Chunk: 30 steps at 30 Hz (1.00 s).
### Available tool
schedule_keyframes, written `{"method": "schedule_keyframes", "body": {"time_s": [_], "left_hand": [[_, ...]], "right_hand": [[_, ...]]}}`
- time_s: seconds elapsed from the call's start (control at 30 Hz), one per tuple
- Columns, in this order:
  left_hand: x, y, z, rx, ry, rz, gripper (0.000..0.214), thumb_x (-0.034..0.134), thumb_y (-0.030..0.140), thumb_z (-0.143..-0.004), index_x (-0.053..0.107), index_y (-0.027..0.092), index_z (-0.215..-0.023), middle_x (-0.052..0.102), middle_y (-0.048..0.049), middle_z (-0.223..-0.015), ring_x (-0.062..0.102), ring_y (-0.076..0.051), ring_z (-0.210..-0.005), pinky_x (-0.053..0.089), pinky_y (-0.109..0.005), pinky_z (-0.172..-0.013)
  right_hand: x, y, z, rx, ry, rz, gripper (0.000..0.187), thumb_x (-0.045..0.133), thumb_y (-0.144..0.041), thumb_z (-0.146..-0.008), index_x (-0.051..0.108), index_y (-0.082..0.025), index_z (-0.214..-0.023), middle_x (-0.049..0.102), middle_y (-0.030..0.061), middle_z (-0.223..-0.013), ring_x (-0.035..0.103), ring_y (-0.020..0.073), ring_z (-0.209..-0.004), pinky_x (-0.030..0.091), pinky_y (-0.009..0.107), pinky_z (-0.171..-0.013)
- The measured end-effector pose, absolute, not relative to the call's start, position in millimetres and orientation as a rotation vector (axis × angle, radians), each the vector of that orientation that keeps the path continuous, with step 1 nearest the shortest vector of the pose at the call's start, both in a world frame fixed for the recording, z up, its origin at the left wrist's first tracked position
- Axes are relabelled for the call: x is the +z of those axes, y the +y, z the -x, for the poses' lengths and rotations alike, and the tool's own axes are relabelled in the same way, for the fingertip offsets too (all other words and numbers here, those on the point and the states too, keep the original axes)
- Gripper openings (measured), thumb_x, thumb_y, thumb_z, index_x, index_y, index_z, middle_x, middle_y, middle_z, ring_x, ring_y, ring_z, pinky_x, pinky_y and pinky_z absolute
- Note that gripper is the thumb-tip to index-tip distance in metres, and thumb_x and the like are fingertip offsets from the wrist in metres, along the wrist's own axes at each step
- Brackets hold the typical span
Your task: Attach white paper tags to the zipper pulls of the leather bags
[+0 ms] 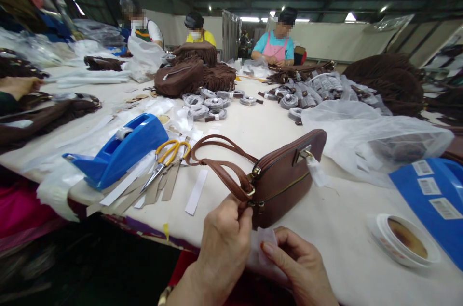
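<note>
A brown handbag (285, 176) stands on the table, tilted a little, with a zip along its top and another across its side. Its brown strap (224, 176) loops out to the left. My left hand (227, 238) is closed at the bag's lower left end, just under the strap's ring, fingers pinched on the bag's edge or strap end. Between the thumb and fingers of my right hand (296, 258) is a thin white sheet of wrapping paper (265, 241), close to the bag's bottom corner. White wrapping (317, 171) covers part of the front clasp.
To the left are a blue tape dispenser (126, 147), yellow-handled scissors (164, 159) and paper strips (197, 192). At right lie a tape roll (405, 241), a blue sheet with labels (427, 190) and a plastic bag (369, 137). Wrapped strap coils (213, 103) and co-workers (277, 46) are beyond.
</note>
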<state>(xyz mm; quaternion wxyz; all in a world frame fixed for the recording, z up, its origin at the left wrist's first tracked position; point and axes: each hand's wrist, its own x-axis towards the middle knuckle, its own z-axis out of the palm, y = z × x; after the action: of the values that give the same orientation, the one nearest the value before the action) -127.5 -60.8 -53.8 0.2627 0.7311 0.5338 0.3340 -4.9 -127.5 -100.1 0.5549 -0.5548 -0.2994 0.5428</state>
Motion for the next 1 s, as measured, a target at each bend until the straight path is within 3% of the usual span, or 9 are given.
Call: {"method": "schedule_keyframes", "body": {"time_s": [0.2, 0.43, 0.6, 1.0], "left_hand": [[-38, -46, 132, 0.713, 1.215, -1.466, 0.009, 0.053, 0.023, -0.070, 0.054, 0.017, -0.063, 0.052, 0.0028, -0.055, 0.044, -0.010, -0.045, 0.035, -0.022, -0.042], [-36, -42, 132, 0.713, 1.154, -1.291, 0.005, 0.057, 0.020, -0.062, 0.055, 0.015, -0.060, 0.051, 0.0038, -0.053, 0.041, -0.008, -0.045, 0.031, -0.020, -0.041], [-33, -44, 133, 0.694, 1.127, -1.248, 0.011, 0.058, 0.017, -0.063, 0.052, 0.014, -0.053, 0.047, 0.0054, -0.048, 0.036, -0.006, -0.044, 0.028, -0.020, -0.042], [-32, -43, 133, 0.681, 1.098, -1.158, 0.004, 0.057, 0.014, -0.062, 0.057, 0.013, -0.058, 0.048, 0.0048, -0.050, 0.033, -0.006, -0.044, 0.025, -0.020, -0.042]], "right_hand": [[-97, -124, 8, 1.302, -0.700, 1.300, 0.028, 0.075, -0.038, -0.061, 0.058, -0.015, -0.057, 0.055, -0.0017, -0.056, 0.045, 0.0116, -0.056, 0.035, 0.022, -0.054], [-98, -119, 14, 1.341, -0.683, 1.313, 0.030, 0.076, -0.038, -0.059, 0.057, -0.015, -0.058, 0.056, -0.0020, -0.055, 0.044, 0.0113, -0.055, 0.034, 0.022, -0.053], [-96, -115, 14, 1.344, -0.706, 1.336, 0.030, 0.075, -0.040, -0.060, 0.058, -0.015, -0.057, 0.059, -0.0002, -0.055, 0.047, 0.0128, -0.056, 0.035, 0.024, -0.055], [-88, -112, 21, 1.333, -0.596, 1.355, 0.032, 0.077, -0.041, -0.055, 0.060, -0.015, -0.053, 0.061, 0.0008, -0.052, 0.048, 0.0118, -0.052, 0.037, 0.022, -0.051]]}}
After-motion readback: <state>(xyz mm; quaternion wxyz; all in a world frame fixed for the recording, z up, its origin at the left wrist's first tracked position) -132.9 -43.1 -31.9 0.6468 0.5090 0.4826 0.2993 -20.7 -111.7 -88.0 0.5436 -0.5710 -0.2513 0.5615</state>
